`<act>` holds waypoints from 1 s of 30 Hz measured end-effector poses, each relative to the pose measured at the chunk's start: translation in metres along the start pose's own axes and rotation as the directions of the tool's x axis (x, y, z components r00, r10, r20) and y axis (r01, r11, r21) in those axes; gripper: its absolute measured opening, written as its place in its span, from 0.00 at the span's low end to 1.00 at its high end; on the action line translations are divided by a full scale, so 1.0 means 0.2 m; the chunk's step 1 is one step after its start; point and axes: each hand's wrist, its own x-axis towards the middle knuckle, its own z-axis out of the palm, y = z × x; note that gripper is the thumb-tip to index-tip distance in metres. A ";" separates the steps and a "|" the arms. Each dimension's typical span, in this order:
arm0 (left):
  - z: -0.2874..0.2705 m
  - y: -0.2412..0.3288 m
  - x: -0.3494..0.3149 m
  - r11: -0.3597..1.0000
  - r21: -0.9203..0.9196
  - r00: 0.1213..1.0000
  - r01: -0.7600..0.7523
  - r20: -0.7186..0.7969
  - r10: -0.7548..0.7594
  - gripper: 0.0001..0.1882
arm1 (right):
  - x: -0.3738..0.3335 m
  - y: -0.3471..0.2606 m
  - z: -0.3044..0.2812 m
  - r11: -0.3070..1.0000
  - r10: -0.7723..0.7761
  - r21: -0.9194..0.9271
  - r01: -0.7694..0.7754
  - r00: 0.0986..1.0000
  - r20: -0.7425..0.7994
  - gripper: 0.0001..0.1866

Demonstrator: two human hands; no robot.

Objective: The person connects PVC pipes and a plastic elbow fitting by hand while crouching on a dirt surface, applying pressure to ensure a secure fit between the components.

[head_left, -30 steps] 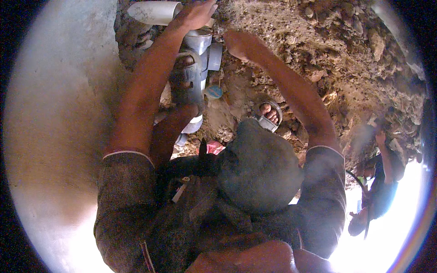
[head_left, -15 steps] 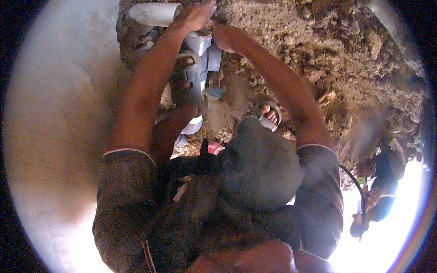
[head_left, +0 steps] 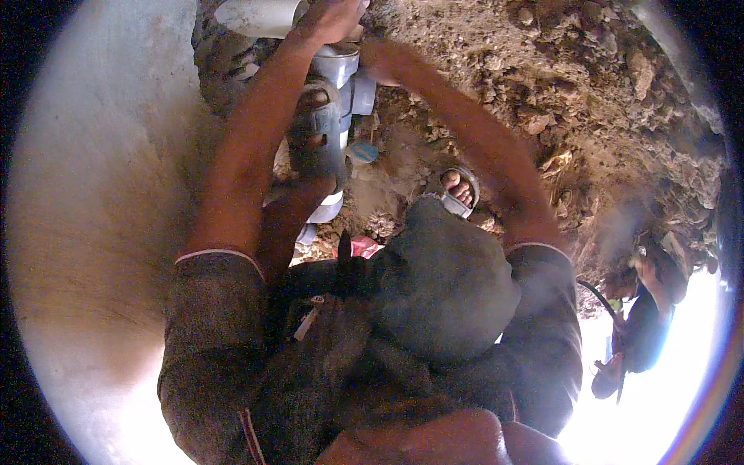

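Note:
At the top of the head view, my left hand (head_left: 335, 22) has its fingers bent together between a white pipe (head_left: 256, 18) and the open end of a grey pipe fitting (head_left: 337, 66). What its fingers hold, if anything, is hidden. Close by on the right, my right hand (head_left: 381, 63) is blurred beside the fitting, above a short grey branch (head_left: 363, 94). Its fingers do not show clearly. My sandalled left foot (head_left: 316, 116) rests on or against the grey pipe run, which continues down to a white section (head_left: 329, 208).
A pale wall (head_left: 101, 194) rises along the left. Rough soil and rubble (head_left: 535, 93) cover the right side. A small blue lid-like disc (head_left: 362, 153) lies by the pipe, near my other sandalled foot (head_left: 459, 190). Another person (head_left: 651, 310) is at the far right.
Both hands stay by the fitting; my right hand is now more blurred by motion. The picture has shifted slightly. The other person's arm at right has moved up.

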 end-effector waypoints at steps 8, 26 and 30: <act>0.04 -0.07 -0.07 0.986 0.166 0.996 -0.030 -0.083 0.045 0.14 | -0.24 -0.04 -0.02 0.995 -0.032 -0.096 0.002 0.951 -0.307 0.15; -0.06 0.09 -0.05 0.995 0.093 0.996 0.021 -0.092 -0.012 0.13 | -0.08 0.00 -0.01 0.977 0.050 -0.204 -0.060 0.997 -0.051 0.13; 0.00 -0.04 -0.06 0.991 0.130 0.999 -0.029 -0.013 0.031 0.19 | -0.17 0.03 0.02 0.976 -0.167 -0.182 0.121 0.949 -0.267 0.12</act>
